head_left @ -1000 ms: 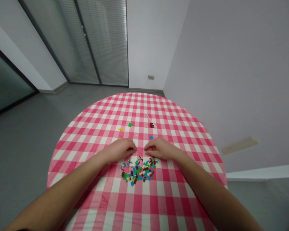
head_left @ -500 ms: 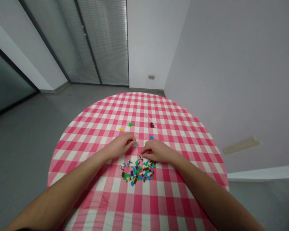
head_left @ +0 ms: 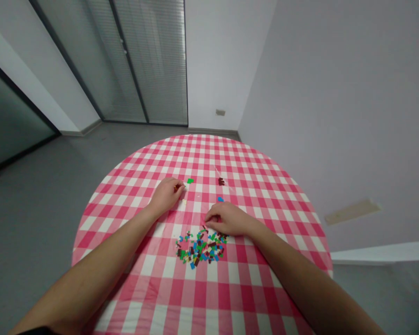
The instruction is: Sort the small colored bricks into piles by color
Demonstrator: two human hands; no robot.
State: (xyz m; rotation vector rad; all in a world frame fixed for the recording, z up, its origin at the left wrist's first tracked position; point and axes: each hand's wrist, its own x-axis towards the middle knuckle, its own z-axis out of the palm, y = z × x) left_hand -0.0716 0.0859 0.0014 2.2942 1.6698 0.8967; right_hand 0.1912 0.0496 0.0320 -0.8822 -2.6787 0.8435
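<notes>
My left hand (head_left: 167, 193) is over the far left part of the table with its fingers pinched together. Yellow bricks (head_left: 176, 188) show in part beneath its fingers, and whatever lies in the pinch is too small to make out. Just right of its fingertips is a small group of green toy bricks (head_left: 190, 181). My right hand (head_left: 226, 218) is curled at the far edge of a loose heap of mixed toy bricks (head_left: 202, 249). Its fingertips are closed and hide what they may hold. Beyond that hand lie blue bricks (head_left: 220, 199).
A round table with a red and white checked cloth (head_left: 209, 153) carries everything. Dark brown bricks (head_left: 221, 181) form a group at the far right, and a few whitish bricks (head_left: 184, 202) lie beside my left wrist. A wall (head_left: 335, 116) stands close on the right.
My left hand has moved away and to the left, from the middle of the table to the yellow and green bricks. My right hand has hardly moved beside the heap.
</notes>
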